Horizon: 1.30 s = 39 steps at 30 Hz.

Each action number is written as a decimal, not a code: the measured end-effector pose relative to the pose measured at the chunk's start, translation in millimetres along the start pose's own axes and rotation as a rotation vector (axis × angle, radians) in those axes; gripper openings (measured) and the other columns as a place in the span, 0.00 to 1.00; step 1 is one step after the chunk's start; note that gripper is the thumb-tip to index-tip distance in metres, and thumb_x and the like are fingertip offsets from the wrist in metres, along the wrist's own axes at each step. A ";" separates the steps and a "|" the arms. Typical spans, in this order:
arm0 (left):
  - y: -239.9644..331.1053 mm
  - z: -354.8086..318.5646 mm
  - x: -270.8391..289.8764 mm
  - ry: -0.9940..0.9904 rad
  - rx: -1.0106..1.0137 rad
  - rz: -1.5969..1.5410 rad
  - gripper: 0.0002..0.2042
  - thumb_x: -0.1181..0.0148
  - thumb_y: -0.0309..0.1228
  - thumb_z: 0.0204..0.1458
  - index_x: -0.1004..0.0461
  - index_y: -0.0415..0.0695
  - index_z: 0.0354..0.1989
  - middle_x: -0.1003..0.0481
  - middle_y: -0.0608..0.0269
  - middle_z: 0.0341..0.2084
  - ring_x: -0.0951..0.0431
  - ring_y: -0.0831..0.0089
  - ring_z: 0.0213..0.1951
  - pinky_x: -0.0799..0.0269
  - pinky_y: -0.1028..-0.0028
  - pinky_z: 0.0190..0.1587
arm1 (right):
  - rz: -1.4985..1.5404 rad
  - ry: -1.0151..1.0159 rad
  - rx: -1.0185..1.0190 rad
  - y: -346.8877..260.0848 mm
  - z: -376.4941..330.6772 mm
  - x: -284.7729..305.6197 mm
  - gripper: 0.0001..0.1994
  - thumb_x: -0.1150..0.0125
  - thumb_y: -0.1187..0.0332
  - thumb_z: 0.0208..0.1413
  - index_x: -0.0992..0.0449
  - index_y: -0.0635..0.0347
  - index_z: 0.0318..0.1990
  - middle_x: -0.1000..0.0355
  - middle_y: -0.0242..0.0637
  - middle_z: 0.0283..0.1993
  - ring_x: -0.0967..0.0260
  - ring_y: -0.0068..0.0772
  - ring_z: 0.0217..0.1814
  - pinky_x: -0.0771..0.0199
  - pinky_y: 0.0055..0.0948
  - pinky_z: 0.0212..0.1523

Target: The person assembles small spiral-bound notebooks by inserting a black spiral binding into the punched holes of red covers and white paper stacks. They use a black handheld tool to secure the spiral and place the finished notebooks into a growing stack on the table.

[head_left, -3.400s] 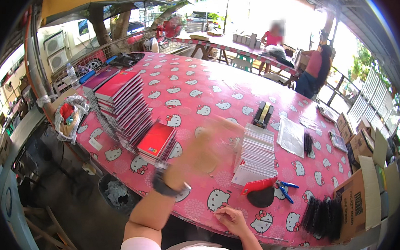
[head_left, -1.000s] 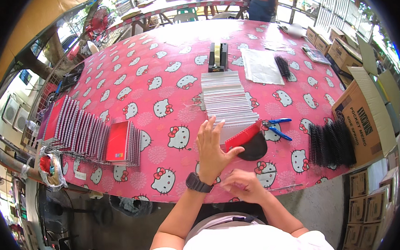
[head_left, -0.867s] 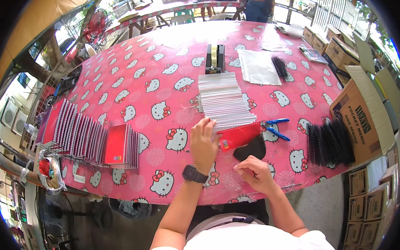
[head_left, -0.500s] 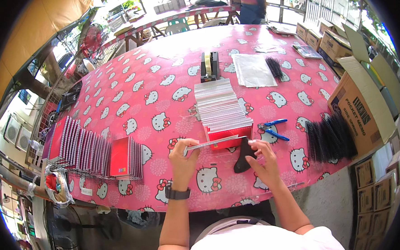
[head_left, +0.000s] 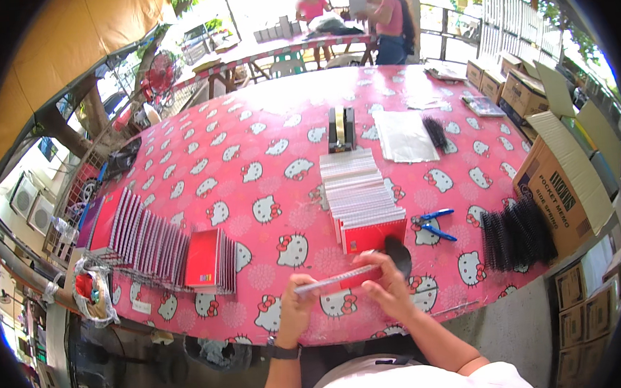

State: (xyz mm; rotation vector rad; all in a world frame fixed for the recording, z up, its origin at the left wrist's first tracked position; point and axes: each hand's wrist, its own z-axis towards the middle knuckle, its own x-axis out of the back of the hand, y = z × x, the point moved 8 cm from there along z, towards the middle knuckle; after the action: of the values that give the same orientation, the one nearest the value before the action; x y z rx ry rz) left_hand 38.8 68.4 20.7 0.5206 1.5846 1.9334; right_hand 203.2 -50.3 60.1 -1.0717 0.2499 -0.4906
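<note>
Just above the near edge of the table, a small red notebook (head_left: 344, 282) is held level between my hands. My left hand (head_left: 297, 303) pinches its left end. The fingers of my right hand (head_left: 385, 285) are bent around the right end, over the red cover. Partly hidden behind that hand is a smooth black object (head_left: 399, 257), whose kind I cannot tell. Beyond it a long row of notebooks (head_left: 359, 191) stands packed together, with a red cover facing me. Blue-handled pliers (head_left: 437, 225) lie to the right of the row.
Spiral-bound notebooks (head_left: 144, 234) stand at the left. Black coil bindings (head_left: 516, 232) lie beside an open carton (head_left: 559, 174) at right. Past the row are a tape dispenser (head_left: 341, 129) and clear plastic sleeves (head_left: 406, 136). Two people are at a far table (head_left: 247, 55).
My right hand, apart from the notebook's end with fingers spread before, now closes on it. The notebook has come nearer and tilted, showing its red cover. The whole view has shifted slightly.
</note>
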 end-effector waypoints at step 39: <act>57.4 -14.0 -74.9 0.081 -0.542 0.950 0.09 0.35 0.22 0.45 0.19 0.47 0.36 0.22 0.67 0.33 0.26 0.70 0.37 0.38 0.70 0.44 | -1.446 0.549 -0.603 43.6 -25.2 278.6 0.22 0.30 0.64 0.46 0.29 0.61 0.48 0.29 0.45 0.45 0.34 0.46 0.52 0.31 0.37 0.53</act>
State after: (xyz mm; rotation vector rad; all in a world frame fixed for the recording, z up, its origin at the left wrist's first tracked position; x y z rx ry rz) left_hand 75.9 1.8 78.1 1.0797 0.7914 2.9581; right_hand 445.1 -192.1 20.7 -1.5848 0.0501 -2.1220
